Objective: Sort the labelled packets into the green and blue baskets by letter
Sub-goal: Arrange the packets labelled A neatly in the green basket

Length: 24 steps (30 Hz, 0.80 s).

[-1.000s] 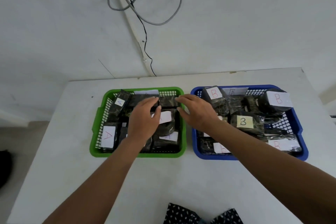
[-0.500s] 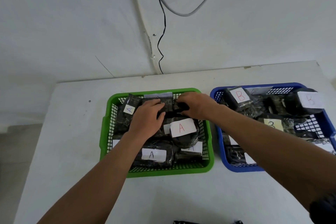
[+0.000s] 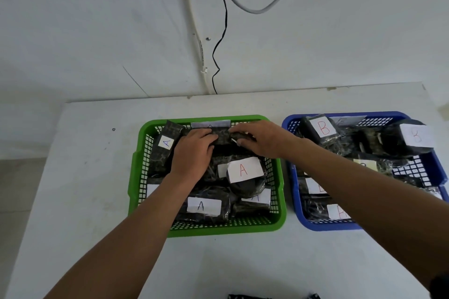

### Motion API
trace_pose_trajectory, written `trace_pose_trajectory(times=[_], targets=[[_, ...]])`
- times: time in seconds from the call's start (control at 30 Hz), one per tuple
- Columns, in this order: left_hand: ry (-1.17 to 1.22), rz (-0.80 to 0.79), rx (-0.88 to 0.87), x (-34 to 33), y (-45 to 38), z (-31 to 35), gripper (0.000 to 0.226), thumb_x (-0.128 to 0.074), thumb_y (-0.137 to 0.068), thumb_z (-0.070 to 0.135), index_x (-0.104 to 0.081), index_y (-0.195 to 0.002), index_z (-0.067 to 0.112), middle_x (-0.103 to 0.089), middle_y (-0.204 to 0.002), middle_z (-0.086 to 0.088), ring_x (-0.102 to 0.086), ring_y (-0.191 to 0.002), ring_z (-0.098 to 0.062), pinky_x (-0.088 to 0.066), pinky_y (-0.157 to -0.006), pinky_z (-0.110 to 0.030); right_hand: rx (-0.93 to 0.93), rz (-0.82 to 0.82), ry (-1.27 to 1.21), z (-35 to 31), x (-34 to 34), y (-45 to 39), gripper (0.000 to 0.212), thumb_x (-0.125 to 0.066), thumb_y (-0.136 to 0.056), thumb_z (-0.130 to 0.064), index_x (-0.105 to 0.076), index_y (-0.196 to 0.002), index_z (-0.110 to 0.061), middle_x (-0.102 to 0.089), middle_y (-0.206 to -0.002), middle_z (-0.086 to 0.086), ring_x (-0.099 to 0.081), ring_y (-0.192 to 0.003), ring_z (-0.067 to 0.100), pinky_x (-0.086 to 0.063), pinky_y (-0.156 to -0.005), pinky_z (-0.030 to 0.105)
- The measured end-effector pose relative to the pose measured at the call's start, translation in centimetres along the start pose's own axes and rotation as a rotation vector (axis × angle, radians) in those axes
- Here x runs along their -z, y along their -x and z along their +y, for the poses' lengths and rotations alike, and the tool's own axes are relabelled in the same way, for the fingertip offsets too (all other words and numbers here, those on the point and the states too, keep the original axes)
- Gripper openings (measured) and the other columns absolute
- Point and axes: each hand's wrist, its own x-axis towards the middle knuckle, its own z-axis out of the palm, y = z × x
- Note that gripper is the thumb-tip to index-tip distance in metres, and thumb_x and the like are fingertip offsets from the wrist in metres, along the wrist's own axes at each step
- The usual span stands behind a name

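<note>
Left hand (image 3: pixel 194 153) and right hand (image 3: pixel 261 138) cover most of a dark packet (image 3: pixel 221 137) at the far side of the green basket (image 3: pixel 209 230); its label is not visible. White label (image 3: pixel 210 124) behind it: letter mostly hidden. Label (image 3: pixel 151 189) at the basket's left wall is cut by the left forearm; letter unreadable.

Blue basket (image 3: pixel 313 224): right forearm hides its middle and the near right corner. Yellow label (image 3: pixel 364 164) only partly visible. Far-right label (image 3: pixel 416 136) is blurred.

Dark patterned item (image 3: pixel 272 296) is cropped by the bottom edge; identity cannot be told.
</note>
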Motion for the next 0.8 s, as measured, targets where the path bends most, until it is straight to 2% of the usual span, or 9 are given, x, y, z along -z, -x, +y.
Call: trace_pose_trajectory(times=[0.13, 0.27, 0.37, 0.47, 0.57, 0.6, 0.7, 0.73, 0.8], targets=[[0.01, -0.013, 0.001, 0.4, -0.2, 0.2, 0.032, -0.069, -0.09, 0.018, -0.071, -0.122, 0.016, -0.067, -0.128, -0.003, -0.058, -0.122, -0.024, -0.051, -0.097, -0.045, -0.034, 0.131, -0.165, 0.2, 0.3, 0.2, 0.036, -0.062, -0.096, -0.027, -0.063, -0.132, -0.022, -0.069, -0.121, 0.002, -0.061, -0.104, 0.017, -0.05, -0.091, 0.032], [0.005, -0.051, 0.02, 0.8, -0.4, 0.3, 0.043, -0.072, -0.088, 0.02, -0.065, -0.131, 0.017, -0.062, -0.135, -0.002, -0.053, -0.128, -0.024, -0.047, -0.103, -0.044, -0.029, 0.097, -0.177, 0.3, 0.0, 0.3, 0.042, -0.071, -0.09, -0.022, -0.061, -0.131, -0.021, -0.066, -0.121, 0.001, -0.059, -0.105, 0.016, -0.05, -0.096, 0.033], [-0.019, -0.057, 0.019, 0.9, -0.2, -0.1, 0.051, -0.076, -0.083, 0.013, -0.063, -0.132, 0.015, -0.06, -0.137, -0.004, -0.053, -0.128, -0.026, -0.048, -0.102, -0.046, -0.163, 0.2, -0.534, 0.5, 0.7, 0.1, 0.044, -0.067, -0.092, -0.011, -0.063, -0.133, -0.026, -0.066, -0.123, 0.002, -0.067, -0.098, 0.016, -0.059, -0.088, 0.035], [-0.033, -0.036, 0.004, 0.7, -0.1, -0.4, 0.051, -0.075, -0.082, 0.007, -0.064, -0.131, 0.012, -0.063, -0.134, -0.005, -0.057, -0.124, -0.028, -0.051, -0.097, -0.048, -0.232, 0.193, -0.79, 0.5, 1.4, 0.1, 0.05, -0.06, -0.096, -0.002, -0.059, -0.137, -0.031, -0.063, -0.112, 0.007, -0.067, -0.084, 0.018, -0.06, -0.075, 0.033], [-0.039, -0.015, -0.013, 0.6, -0.1, -0.6, 0.047, -0.072, -0.085, 0.007, -0.064, -0.131, 0.012, -0.064, -0.132, -0.005, -0.059, -0.12, -0.028, -0.053, -0.094, -0.047, -0.257, 0.25, -0.81, 0.2, 1.6, 0.1, 0.039, -0.063, -0.093, -0.004, -0.068, -0.117, -0.034, -0.06, -0.115, 0.016, -0.067, -0.09, 0.034, -0.06, -0.08, 0.052], [-0.036, -0.01, -0.02, 0.6, 0.0, -0.7, 0.045, -0.071, -0.087, 0.009, -0.064, -0.131, 0.012, -0.064, -0.133, -0.005, -0.06, -0.12, -0.027, -0.054, -0.094, -0.046, -0.274, 0.307, -0.806, 0.2, 1.6, 0.0, 0.028, -0.067, -0.091, -0.008, -0.069, -0.105, -0.032, -0.061, -0.112, 0.013, -0.068, -0.091, 0.031, -0.06, -0.078, 0.052], [-0.016, 0.008, -0.033, 0.8, 0.2, -1.1, 0.04, -0.065, -0.093, 0.014, -0.063, -0.133, 0.014, -0.064, -0.135, -0.004, -0.06, -0.122, -0.024, -0.053, -0.097, -0.042, -0.373, 0.496, -0.761, 0.4, 1.5, -0.3, 0.018, -0.076, -0.087, -0.018, -0.059, -0.091, -0.023, -0.061, -0.1, -0.003, -0.06, -0.088, 0.008, -0.054, -0.073, 0.028], [-0.015, 0.018, -0.041, 0.9, 0.3, -1.2, 0.039, -0.063, -0.095, 0.015, -0.063, -0.134, 0.014, -0.064, -0.135, -0.004, -0.061, -0.121, -0.023, -0.053, -0.098, -0.04, -0.411, 0.536, -0.753, 0.5, 1.3, -0.4, 0.019, -0.075, -0.087, -0.019, -0.057, -0.093, -0.021, -0.061, -0.1, -0.005, -0.058, -0.088, 0.005, -0.048, -0.07, 0.02], [-0.017, 0.041, -0.046, 1.3, 0.3, -1.3, 0.037, -0.059, -0.098, 0.017, -0.061, -0.135, 0.014, -0.065, -0.134, -0.005, -0.063, -0.118, -0.024, -0.052, -0.096, -0.039, -0.441, 0.505, -0.761, 0.4, 1.0, -0.3, 0.023, -0.069, -0.091, -0.018, -0.058, -0.109, -0.023, -0.06, -0.105, -0.006, -0.061, -0.09, 0.008, -0.05, -0.067, 0.02]])
